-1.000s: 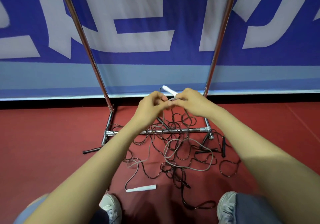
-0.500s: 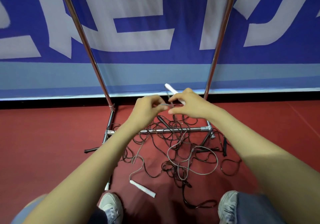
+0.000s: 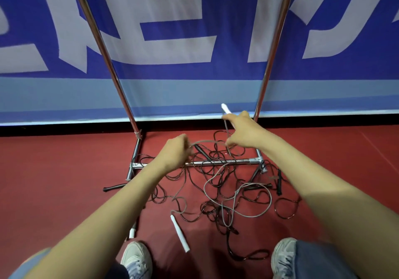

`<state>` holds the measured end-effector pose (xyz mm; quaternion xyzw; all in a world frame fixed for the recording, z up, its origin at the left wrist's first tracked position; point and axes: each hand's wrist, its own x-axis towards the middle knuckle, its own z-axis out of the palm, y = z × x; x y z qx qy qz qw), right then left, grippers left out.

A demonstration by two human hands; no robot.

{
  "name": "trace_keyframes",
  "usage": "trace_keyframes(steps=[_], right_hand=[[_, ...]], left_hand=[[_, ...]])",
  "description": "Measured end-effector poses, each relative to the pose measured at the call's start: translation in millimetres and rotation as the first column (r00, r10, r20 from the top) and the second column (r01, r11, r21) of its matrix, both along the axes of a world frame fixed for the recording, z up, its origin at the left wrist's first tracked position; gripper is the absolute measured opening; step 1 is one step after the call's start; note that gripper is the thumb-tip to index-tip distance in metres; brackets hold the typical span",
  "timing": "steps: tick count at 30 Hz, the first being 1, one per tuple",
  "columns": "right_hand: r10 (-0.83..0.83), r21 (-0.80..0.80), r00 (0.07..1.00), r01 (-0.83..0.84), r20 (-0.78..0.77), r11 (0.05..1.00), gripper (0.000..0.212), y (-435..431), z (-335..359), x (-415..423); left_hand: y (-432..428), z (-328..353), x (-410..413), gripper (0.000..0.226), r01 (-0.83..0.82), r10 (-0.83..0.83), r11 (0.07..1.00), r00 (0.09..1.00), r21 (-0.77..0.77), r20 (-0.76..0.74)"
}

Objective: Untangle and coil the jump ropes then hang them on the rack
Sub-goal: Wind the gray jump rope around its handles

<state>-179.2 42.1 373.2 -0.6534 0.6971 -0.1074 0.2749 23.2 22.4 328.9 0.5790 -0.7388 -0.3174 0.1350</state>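
Two hands, three white handles, one rack (ropes too tangled).

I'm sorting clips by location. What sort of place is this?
Probably an indoor sports hall or gym: red sports flooring, a large blue printed banner behind, and jump ropes tangled at the foot of a chrome rack.

- Left grip and right grip sit apart, with the held rope spanning between them.
- Handle projects beyond the right grip.
- Rack crossbar lies on the floor, under both grips.
- Rope tangle lies across the crossbar, nearer than the grips.
- Loose handle lies nearer still.
- Left upright stands left of the left grip; right upright stands just right of the right grip.
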Motion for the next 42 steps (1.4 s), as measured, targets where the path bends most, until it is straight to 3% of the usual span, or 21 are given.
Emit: trace_keyframes(steps=[2, 4, 5, 7, 9, 12, 13, 15, 16, 18, 20, 22, 24, 29, 32, 34, 36, 39, 42], right_hand=[[0.089, -0.047, 0.996, -0.088, 0.029, 0.995, 0.060, 1.4, -3.6, 10.4], [0.162, -0.089, 0.986, -0.158, 0.039, 0.983, 0.018, 1.1, -5.2, 19.4], [0.180, -0.120, 0.982, -0.172, 0.060, 0.978, 0.011, 0.1, -4.6, 21.6], [0.159, -0.204, 0.980, -0.133, 0.116, 0.970, 0.019, -3.8, -2.3, 20.6], [0.109, -0.291, 0.968, -0.040, 0.226, 0.956, 0.021, -7.1, 3.6, 15.2], [0.011, -0.345, 0.925, 0.131, 0.380, 0.929, 0.023, -13.3, 5.6, -0.3], [-0.026, -0.348, 0.917, 0.177, 0.399, 0.920, 0.020, -15.3, 5.0, -5.9], [-0.103, -0.297, 0.929, 0.216, 0.356, 0.930, 0.011, -14.2, 6.4, -13.1], [-0.119, -0.239, 0.955, 0.187, 0.272, 0.953, 0.029, -10.8, 7.5, -14.0], [-0.062, -0.110, 0.994, 0.072, 0.093, 0.991, 0.073, -3.3, 4.5, -13.0], [0.040, -0.092, 0.999, -0.037, 0.029, 0.995, 0.093, 3.2, 3.0, -3.6], [0.058, -0.116, 0.998, -0.053, 0.037, 0.992, 0.099, 3.0, 1.6, 4.0], [0.024, -0.121, 0.997, -0.015, 0.074, 0.993, 0.105, 2.2, 2.6, 7.8], [0.129, -0.111, 0.989, -0.121, 0.069, 0.986, 0.096, 6.7, 4.4, 11.7], [0.124, -0.056, 0.991, -0.126, -0.041, 0.990, 0.086, 8.5, 3.9, 13.7], [0.092, -0.054, 0.987, -0.100, -0.131, 0.994, 0.080, 8.4, 2.7, 14.2], [0.045, -0.084, 0.986, -0.059, -0.164, 0.995, 0.076, 7.6, 2.7, 13.2], [0.020, -0.104, 0.993, -0.032, -0.113, 0.994, 0.072, 6.9, 2.8, 11.7], [-0.003, -0.150, 0.999, -0.004, -0.046, 0.989, 0.067, 6.1, 2.7, 12.5]], left_hand=[[9.3, 14.3, -10.4, 0.006, 0.074, -0.077, 0.987, 0.997, -0.140, -0.019], [14.3, 24.7, -17.9, 0.007, 0.021, -0.060, 0.977, 0.983, -0.214, -0.176], [13.5, 27.4, -20.2, 0.007, -0.034, -0.028, 0.972, 0.966, -0.233, -0.257], [12.7, 30.2, -19.8, 0.004, -0.084, 0.011, 0.984, 0.910, -0.157, -0.414], [15.6, 23.0, -16.0, 0.007, 0.052, -0.003, 0.995, 0.872, 0.087, -0.490], [25.3, 0.0, -8.0, 0.014, 0.246, -0.124, 0.881, 0.945, 0.405, -0.303], [25.7, -6.9, -5.3, 0.016, 0.212, -0.106, 0.880, 0.960, 0.425, -0.259], [19.6, -11.9, -1.4, 0.012, 0.019, 0.131, 0.907, 0.936, 0.421, -0.325], [14.9, -9.7, 0.2, 0.010, -0.087, 0.243, 0.920, 0.891, 0.381, -0.384], [6.4, 1.2, -0.8, 0.011, -0.206, 0.279, 0.955, 0.863, 0.212, -0.421], [5.1, 13.8, -5.8, 0.010, -0.179, 0.178, 0.983, 0.926, 0.029, -0.333], [8.4, 24.1, -10.3, 0.012, -0.095, 0.083, 0.989, 0.992, -0.114, -0.099], [9.8, 26.8, -10.6, 0.019, -0.033, 0.056, 0.979, 0.992, -0.201, 0.111], [11.3, 32.8, -8.1, 0.019, 0.062, -0.029, 0.966, 0.990, -0.250, 0.135], [12.8, 36.2, -8.9, 0.021, 0.137, -0.105, 0.949, 0.987, -0.283, 0.125], [11.5, 41.5, -6.4, 0.023, 0.124, -0.088, 0.930, 0.989, -0.347, 0.117], [8.4, 47.4, 0.6, 0.030, 0.110, -0.007, 0.899, 0.971, -0.423, 0.238], [5.3, 50.6, 14.5, 0.037, 0.113, 0.120, 0.908, 0.853, -0.402, 0.509], [3.1, 44.4, 19.3, 0.034, 0.073, 0.161, 0.929, 0.802, -0.363, 0.575]])
